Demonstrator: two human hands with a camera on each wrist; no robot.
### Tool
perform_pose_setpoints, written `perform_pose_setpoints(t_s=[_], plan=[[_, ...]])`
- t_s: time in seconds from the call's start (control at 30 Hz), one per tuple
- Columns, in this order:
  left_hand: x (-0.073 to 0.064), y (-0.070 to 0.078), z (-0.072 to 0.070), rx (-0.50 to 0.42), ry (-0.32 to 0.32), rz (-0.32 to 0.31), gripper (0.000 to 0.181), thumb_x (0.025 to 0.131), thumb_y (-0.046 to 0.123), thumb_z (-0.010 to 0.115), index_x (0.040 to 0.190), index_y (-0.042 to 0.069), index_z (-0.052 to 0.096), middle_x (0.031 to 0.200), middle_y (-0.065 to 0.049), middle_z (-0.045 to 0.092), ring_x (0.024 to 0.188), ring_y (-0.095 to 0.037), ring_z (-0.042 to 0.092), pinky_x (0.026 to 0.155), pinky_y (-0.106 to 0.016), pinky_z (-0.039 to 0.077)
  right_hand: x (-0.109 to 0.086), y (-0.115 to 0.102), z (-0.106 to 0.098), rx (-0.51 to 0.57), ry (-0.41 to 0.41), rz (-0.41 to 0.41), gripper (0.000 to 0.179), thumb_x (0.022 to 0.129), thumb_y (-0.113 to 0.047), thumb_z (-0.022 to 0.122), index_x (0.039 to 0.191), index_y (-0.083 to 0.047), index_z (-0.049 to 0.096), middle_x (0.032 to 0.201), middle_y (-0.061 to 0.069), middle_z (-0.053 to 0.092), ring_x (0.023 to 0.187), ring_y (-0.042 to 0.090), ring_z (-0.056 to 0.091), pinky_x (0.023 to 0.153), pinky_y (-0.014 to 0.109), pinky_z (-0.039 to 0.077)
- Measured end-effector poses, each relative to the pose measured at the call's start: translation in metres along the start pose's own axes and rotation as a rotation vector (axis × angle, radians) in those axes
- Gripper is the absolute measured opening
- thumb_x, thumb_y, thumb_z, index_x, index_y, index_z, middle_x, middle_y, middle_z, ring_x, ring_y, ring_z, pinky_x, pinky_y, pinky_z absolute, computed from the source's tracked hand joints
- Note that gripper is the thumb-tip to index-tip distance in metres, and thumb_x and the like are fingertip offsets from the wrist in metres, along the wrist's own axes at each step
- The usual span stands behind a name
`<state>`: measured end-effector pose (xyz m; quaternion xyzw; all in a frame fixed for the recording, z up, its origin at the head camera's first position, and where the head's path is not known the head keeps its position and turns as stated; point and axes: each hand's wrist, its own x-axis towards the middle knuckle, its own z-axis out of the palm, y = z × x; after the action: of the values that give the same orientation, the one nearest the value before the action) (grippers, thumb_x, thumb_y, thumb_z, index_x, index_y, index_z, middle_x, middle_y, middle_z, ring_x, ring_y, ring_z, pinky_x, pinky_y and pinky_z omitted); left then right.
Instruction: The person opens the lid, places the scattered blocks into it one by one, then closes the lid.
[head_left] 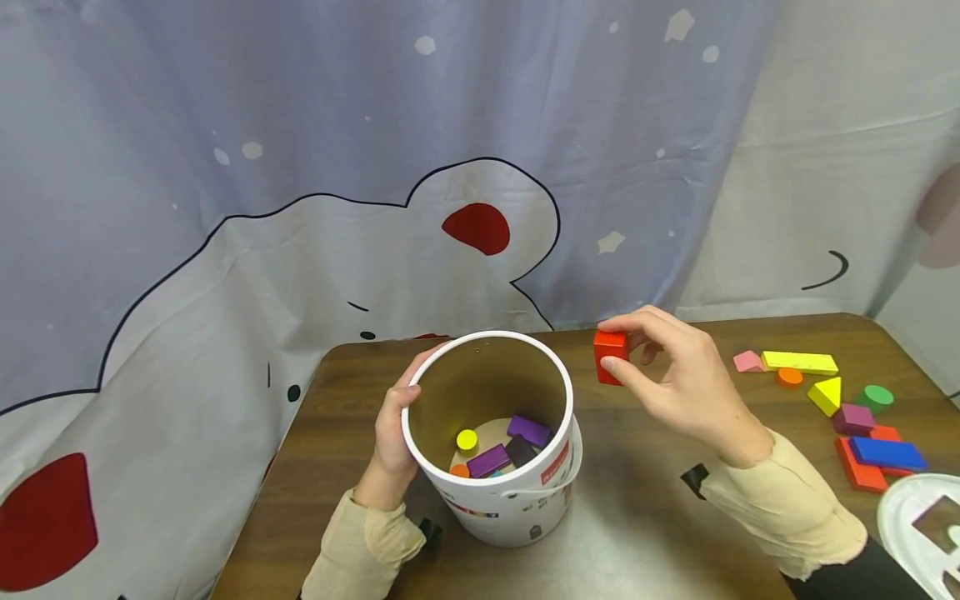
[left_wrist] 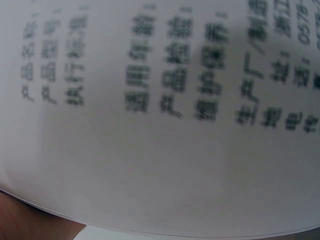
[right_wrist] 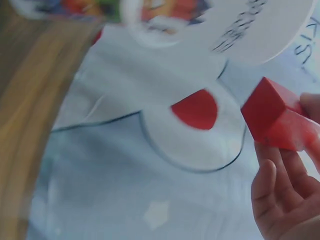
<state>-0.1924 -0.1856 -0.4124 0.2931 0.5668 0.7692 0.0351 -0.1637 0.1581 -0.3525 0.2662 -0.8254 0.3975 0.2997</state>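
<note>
A white bucket point(head_left: 502, 510) stands tilted slightly towards me on the wooden table. My left hand point(head_left: 393, 432) grips its left side, thumb hooked over the rim and fingers along the outer wall. Printed text on the bucket point(left_wrist: 150, 165) fills the left wrist view. Right of the bucket, raised about rim height, my right hand point(head_left: 688, 382) pinches a red block point(head_left: 609, 358) between thumb and fingers. The right wrist view shows the red block point(right_wrist: 272, 117) from its end. Inside the bucket lie a yellow cylinder point(head_left: 467, 441), purple blocks point(head_left: 529, 431) and a black block point(head_left: 520, 451).
Several loose blocks lie at the table's right, among them a yellow bar point(head_left: 799, 362), a green cylinder point(head_left: 875, 398) and a blue block point(head_left: 888, 453). A white lid with shaped holes point(head_left: 896, 507) sits at the right front. Behind the table hangs a patterned curtain point(head_left: 300, 275).
</note>
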Motion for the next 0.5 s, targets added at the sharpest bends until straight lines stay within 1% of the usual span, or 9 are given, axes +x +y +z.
perform_pose_setpoints(t_s=[0.07, 0.13, 0.23, 0.37, 0.5], plan=[[0.0, -0.001, 0.0, -0.008, -0.002, 0.0, 0.059, 0.1, 0.025, 0.024, 0.152, 0.005, 0.042, 0.147, -0.006, 0.053, 0.137, -0.026, 0.047, 0.116, -0.049, 0.035, 0.008, -0.01, 0.003, 0.07, 0.03, -0.007, 0.04, 0.081, 0.0, 0.083, 0.116, -0.016, 0.073, 0.098, -0.009, 0.069, 0.079, 0.003, 0.061, 0.068, 0.019, 0.049], [0.001, -0.004, -0.003, -0.008, -0.009, 0.006, 0.06, 0.1, 0.022, 0.021, 0.153, 0.005, 0.042, 0.148, -0.005, 0.053, 0.138, -0.026, 0.047, 0.116, -0.048, 0.036, 0.014, -0.019, 0.006, 0.137, 0.046, -0.009, 0.04, 0.081, 0.002, 0.082, 0.117, -0.015, 0.074, 0.098, -0.007, 0.069, 0.078, 0.006, 0.06, 0.068, 0.02, 0.05], [0.001, -0.009, -0.007, 0.001, -0.011, 0.013, 0.061, 0.099, 0.02, 0.019, 0.154, 0.005, 0.042, 0.149, -0.006, 0.053, 0.138, -0.026, 0.048, 0.115, -0.048, 0.037, 0.023, -0.033, 0.013, 0.211, 0.044, -0.023, 0.039, 0.082, 0.002, 0.081, 0.117, -0.013, 0.073, 0.098, -0.004, 0.07, 0.078, 0.008, 0.061, 0.068, 0.021, 0.051], [0.001, -0.015, -0.012, -0.008, 0.001, -0.001, 0.063, 0.098, 0.019, 0.018, 0.154, 0.005, 0.042, 0.149, -0.007, 0.053, 0.137, -0.026, 0.049, 0.115, -0.047, 0.038, 0.032, -0.046, 0.027, 0.264, 0.0, -0.038, 0.035, 0.085, -0.001, 0.079, 0.117, -0.014, 0.073, 0.099, -0.004, 0.07, 0.079, 0.008, 0.063, 0.068, 0.023, 0.052], [0.001, -0.019, -0.015, -0.02, 0.012, -0.016, 0.064, 0.097, 0.017, 0.017, 0.155, 0.004, 0.04, 0.15, -0.008, 0.052, 0.137, -0.026, 0.049, 0.116, -0.047, 0.038, 0.038, -0.054, 0.045, 0.246, -0.078, -0.051, 0.03, 0.088, -0.009, 0.079, 0.116, -0.018, 0.072, 0.102, -0.008, 0.07, 0.085, 0.006, 0.062, 0.069, 0.026, 0.052]])
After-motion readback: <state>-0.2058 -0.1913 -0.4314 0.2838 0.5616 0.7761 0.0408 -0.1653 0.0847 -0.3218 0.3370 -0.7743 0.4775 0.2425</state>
